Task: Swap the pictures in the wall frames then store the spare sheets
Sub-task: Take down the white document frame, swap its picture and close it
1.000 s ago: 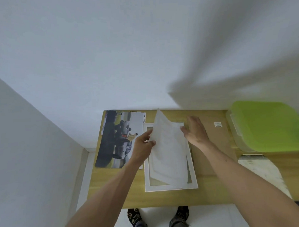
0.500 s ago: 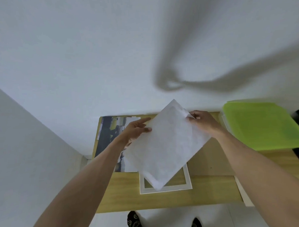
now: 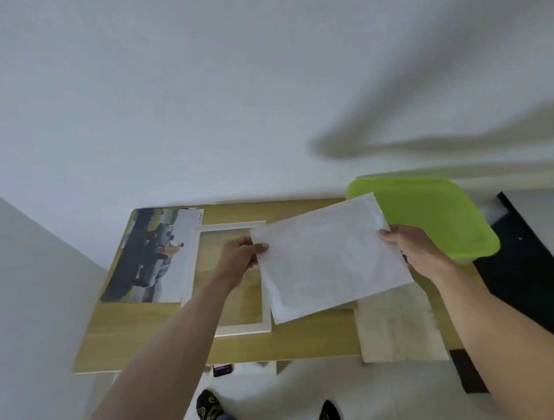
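Both hands hold a white sheet in the air above the wooden table, blank side up. My left hand pinches its left edge and my right hand grips its right edge. Below and to the left lies a white picture frame, flat and with nothing inside, so the table shows through it. A printed picture of a dark car lies flat at the table's left end, touching the frame's left side.
A clear box with a lime-green lid stands at the table's back right. A pale board lies at the front right, overhanging the edge. A black surface is at the far right. White walls stand behind and to the left.
The sheet came up off the frame, turned from upright to landscape and shifted right toward the green box. My right hand took hold of its right edge.
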Demonstrator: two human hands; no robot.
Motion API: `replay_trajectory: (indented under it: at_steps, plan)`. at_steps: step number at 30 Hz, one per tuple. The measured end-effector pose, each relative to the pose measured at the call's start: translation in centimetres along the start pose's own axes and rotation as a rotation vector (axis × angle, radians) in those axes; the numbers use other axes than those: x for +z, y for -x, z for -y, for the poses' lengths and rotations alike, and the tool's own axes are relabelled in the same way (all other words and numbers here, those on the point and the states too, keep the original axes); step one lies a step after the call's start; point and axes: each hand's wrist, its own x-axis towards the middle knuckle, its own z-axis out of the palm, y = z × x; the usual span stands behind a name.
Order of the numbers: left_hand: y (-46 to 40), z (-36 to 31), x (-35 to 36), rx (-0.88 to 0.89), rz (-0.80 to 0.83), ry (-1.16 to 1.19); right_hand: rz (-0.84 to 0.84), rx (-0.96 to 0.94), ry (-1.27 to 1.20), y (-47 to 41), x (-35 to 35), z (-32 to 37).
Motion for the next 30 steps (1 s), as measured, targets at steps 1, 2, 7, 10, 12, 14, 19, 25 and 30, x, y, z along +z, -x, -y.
replay_trajectory:
  at_steps: [1, 2, 7, 10, 12, 14, 19, 25, 30]
  plan:
    - [0.2, 0.4, 1.7, -0.012, 0.004, 0.017, -0.01, 0.01, 0.016, 0.1, -1.6, -0.9]
    - [0.5, 0.9, 3.3, -0.026, 0.011, 0.021, -0.024, 0.028, 0.031, 0.2, -3.2, -1.8]
    - [1.2, 3.8, 9.7, -0.094, 0.057, -0.087, -0.016, 0.147, 0.094, 1.5, -10.0, -6.3]
    - [1.6, 5.3, 13.0, -0.115, 0.092, -0.178, -0.014, 0.224, 0.162, 2.3, -12.7, -9.1]
    - [1.7, 6.5, 14.9, -0.13, 0.098, -0.212, -0.017, 0.269, 0.212, 2.7, -14.0, -10.7]
    - [1.7, 7.7, 16.7, -0.149, 0.102, -0.218, -0.026, 0.309, 0.229, 2.8, -15.1, -12.1]
    - [0.9, 9.9, 20.1, -0.198, 0.054, -0.223, -0.098, 0.375, 0.267, 2.1, -16.5, -14.6]
    - [-1.4, 12.4, 22.5, -0.18, -0.021, -0.35, -0.178, 0.307, 0.396, 0.0, -17.2, -15.9]
    - [0.3, 11.9, 24.5, -0.029, -0.078, -0.562, -0.255, 0.216, 0.48, -1.6, -17.3, -17.2]
